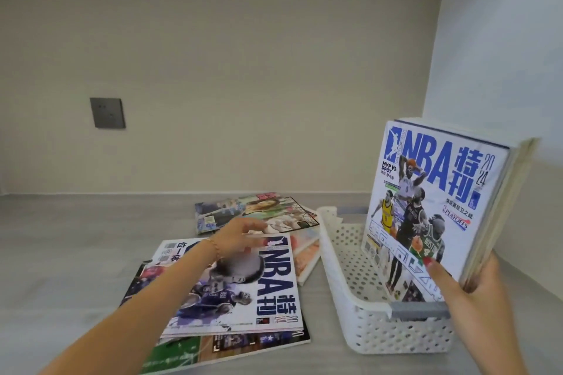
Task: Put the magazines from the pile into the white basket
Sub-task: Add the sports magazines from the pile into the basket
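A white perforated basket (341, 277) stands on the right of the grey surface. Several magazines (432, 201) stand upright in it, a white NBA cover in front. My right hand (466, 292) grips this upright bunch at its lower near corner, thumb on the cover. To the left lies the pile of magazines (249, 292), an NBA issue on top. My left hand (240, 237) hovers over the pile's far edge with its fingers spread and nothing in it. More magazines (259, 210) lie farther back.
A beige wall runs behind with a dark socket plate (107, 113) at the left. A white side wall (502, 55) rises close to the basket on the right. An orange magazine (307, 256) pokes out between pile and basket.
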